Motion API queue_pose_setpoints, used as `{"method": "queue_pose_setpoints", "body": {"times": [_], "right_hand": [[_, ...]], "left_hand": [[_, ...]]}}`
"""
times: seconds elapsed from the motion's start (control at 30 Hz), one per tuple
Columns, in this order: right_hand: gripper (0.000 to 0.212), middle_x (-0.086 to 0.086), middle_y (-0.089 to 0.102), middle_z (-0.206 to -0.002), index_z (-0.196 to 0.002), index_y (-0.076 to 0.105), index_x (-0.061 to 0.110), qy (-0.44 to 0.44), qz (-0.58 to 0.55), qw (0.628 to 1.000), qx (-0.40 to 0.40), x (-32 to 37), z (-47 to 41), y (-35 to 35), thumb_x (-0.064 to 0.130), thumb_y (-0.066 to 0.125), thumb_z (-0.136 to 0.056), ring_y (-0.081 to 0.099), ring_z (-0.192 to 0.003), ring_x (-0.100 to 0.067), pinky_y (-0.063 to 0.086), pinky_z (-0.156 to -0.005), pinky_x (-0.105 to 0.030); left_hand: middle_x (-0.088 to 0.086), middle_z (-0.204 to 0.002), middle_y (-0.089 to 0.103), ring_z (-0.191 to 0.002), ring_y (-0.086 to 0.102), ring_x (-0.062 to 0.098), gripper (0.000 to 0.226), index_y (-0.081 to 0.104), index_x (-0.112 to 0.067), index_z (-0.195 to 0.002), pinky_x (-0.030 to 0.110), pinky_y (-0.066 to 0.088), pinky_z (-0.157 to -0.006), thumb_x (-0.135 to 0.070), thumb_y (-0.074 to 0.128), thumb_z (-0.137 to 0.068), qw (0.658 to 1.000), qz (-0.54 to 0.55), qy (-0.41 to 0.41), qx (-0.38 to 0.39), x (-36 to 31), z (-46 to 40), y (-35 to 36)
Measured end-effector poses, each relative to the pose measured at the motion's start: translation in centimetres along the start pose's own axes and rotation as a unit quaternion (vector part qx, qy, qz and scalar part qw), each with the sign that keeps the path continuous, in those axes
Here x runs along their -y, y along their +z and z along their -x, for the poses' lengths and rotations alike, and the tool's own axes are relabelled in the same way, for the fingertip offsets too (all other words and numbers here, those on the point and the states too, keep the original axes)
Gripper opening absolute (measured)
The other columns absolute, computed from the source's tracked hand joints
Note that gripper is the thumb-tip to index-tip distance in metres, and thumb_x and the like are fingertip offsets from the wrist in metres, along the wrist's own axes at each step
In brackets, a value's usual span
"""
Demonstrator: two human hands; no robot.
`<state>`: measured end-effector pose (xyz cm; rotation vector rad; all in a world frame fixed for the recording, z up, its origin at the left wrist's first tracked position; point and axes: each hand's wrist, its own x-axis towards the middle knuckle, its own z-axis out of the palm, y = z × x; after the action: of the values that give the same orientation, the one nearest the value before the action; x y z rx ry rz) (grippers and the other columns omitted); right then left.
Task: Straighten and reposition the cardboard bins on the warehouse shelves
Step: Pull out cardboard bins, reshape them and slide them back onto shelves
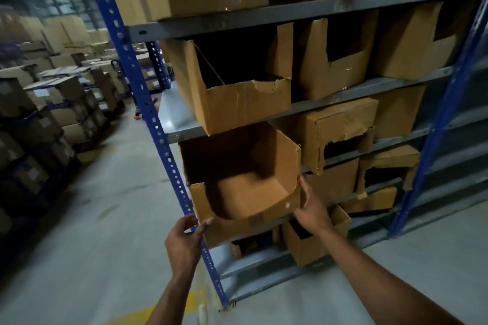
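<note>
Your bin sits on the third shelf down, at the rack's left end, just inside the blue upright. Its cut-out front faces you and it sticks out past the shelf edge; long axis runs front to back, into the rack. Nothing shows inside it.

Your left hand is at the bin's front-left corner, thumb on the cardboard, fingers curled toward the upright; can't tell if they grip the post or the bin. Your right hand lies flat, fingers straight, against the bin's right wall near the front corner.

Above it, a torn bin overhangs its gray shelf. To the right, a crushed bin, touching or nearly so. Below right, a smaller box juts out under your right wrist. Stacked cartons fill the floor far left.

No readable labels or print; a small white speck on the bin's front lip, too small to read.
</note>
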<state>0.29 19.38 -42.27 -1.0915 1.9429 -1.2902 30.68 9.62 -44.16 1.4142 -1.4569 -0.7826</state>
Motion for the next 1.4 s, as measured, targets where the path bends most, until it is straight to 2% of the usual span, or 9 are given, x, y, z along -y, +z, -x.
{"method": "queue_pose_setpoints", "body": {"times": [0.13, 0.3, 0.47, 0.57, 0.67, 0.77, 0.9, 1.07, 1.4], "right_hand": [[0.11, 0.005, 0.035, -0.164, -0.165, 0.0, 0.032, 0.023, 0.018, 0.997, 0.077, -2.0, -1.9, 1.7, 0.019, 0.08, -0.09, 0.03, -0.152, -0.021, 0.028, -0.119, -0.035], [0.115, 0.008, 0.002, -0.173, -0.165, -0.008, 0.031, 0.008, 0.066, 0.992, 0.105, -2.7, -8.3, 2.9, 0.027, 0.08, -0.09, 0.016, -0.157, -0.021, 0.023, -0.121, -0.035], [0.118, 0.01, -0.009, -0.172, -0.163, -0.011, 0.033, -0.024, 0.084, 0.989, 0.118, -3.4, -14.8, 4.6, 0.031, 0.08, -0.089, 0.012, -0.159, -0.024, 0.023, -0.125, -0.042], [0.114, 0.003, 0.01, -0.173, -0.165, -0.009, 0.033, -0.03, 0.088, 0.992, 0.09, -4.1, -17.6, 6.0, 0.027, 0.078, -0.091, 0.03, -0.153, -0.026, 0.032, -0.122, -0.039], [0.103, -0.005, 0.037, -0.159, -0.164, 0.005, 0.038, 0.015, 0.077, 0.997, 0.025, -6.7, -18.0, 7.4, 0.022, 0.075, -0.09, 0.06, -0.128, -0.024, 0.05, -0.109, -0.039], [0.077, -0.005, 0.049, -0.146, -0.156, 0.035, 0.031, 0.042, 0.082, 0.993, 0.067, -10.4, -16.8, 8.4, 0.019, 0.072, -0.091, 0.068, -0.109, -0.018, 0.054, -0.101, -0.035], [0.037, 0.003, 0.072, -0.119, -0.125, 0.07, 0.021, 0.071, 0.07, 0.987, 0.127, -14.7, -13.3, 8.5, 0.013, 0.073, -0.089, 0.068, -0.111, -0.013, 0.054, -0.103, -0.032], [0.026, 0.01, 0.076, -0.095, -0.097, 0.072, 0.037, 0.066, 0.053, 0.99, 0.11, -16.8, -8.8, 5.9, 0.012, 0.07, -0.089, 0.073, -0.093, -0.009, 0.06, -0.085, -0.026], [0.014, 0.009, 0.079, -0.088, -0.102, 0.077, 0.029, 0.132, 0.011, 0.99, -0.053, -14.4, -3.9, -7.7, 0.021, 0.076, -0.09, 0.077, -0.08, -0.011, 0.064, -0.08, -0.045]], "left_hand": [[-0.004, -0.096, 0.073, -0.091, 0.066, 0.017, 0.044, 0.078, -0.02, -0.105, 0.037, 0.051, -0.083, -0.055, 0.086, -0.08, 0.998, -0.046, -0.034, -0.034, 0.8, -2.7, 1.4], [-0.003, -0.076, 0.075, -0.071, 0.072, 0.023, 0.059, 0.069, -0.022, -0.086, 0.041, 0.057, -0.074, -0.081, 0.073, -0.075, 0.993, -0.062, -0.09, -0.037, 2.1, -6.7, 4.1], [0.0, -0.06, 0.072, -0.053, 0.07, 0.015, 0.061, 0.066, -0.012, -0.079, 0.034, 0.053, -0.064, -0.072, 0.071, -0.084, 0.988, -0.071, -0.133, -0.033, 2.1, -9.4, 7.5], [0.004, -0.063, 0.074, -0.052, 0.072, 0.016, 0.056, 0.068, -0.01, -0.076, 0.037, 0.06, -0.064, -0.064, 0.079, -0.085, 0.987, -0.055, -0.151, 0.032, 4.7, -9.9, 9.1], [0.015, -0.069, 0.073, -0.057, 0.069, 0.022, 0.04, 0.07, -0.009, -0.075, 0.036, 0.054, -0.06, -0.044, 0.087, -0.086, 0.964, -0.045, -0.224, 0.14, 7.9, -7.8, 10.6], [0.017, -0.076, 0.074, -0.065, 0.066, 0.025, 0.027, 0.072, 0.001, -0.09, 0.037, 0.048, -0.065, -0.025, 0.079, -0.095, 0.939, -0.029, -0.293, 0.178, 10.1, -4.6, 11.8], [0.008, -0.076, 0.076, -0.067, 0.07, 0.022, 0.024, 0.073, -0.002, -0.097, 0.035, 0.05, -0.063, -0.026, 0.077, -0.097, 0.93, -0.008, -0.321, 0.177, 9.8, -1.1, 12.7], [0.013, -0.083, 0.078, -0.068, 0.076, 0.023, 0.019, 0.071, -0.002, -0.095, 0.038, 0.055, -0.066, -0.02, 0.075, -0.099, 0.935, 0.017, -0.301, 0.188, 8.1, 1.8, 13.9], [0.011, -0.093, 0.08, -0.078, 0.076, 0.028, 0.018, 0.076, -0.01, -0.1, 0.043, 0.059, -0.075, -0.002, 0.06, -0.104, 0.917, 0.091, -0.241, 0.305, 1.8, 5.3, 20.2]]}}
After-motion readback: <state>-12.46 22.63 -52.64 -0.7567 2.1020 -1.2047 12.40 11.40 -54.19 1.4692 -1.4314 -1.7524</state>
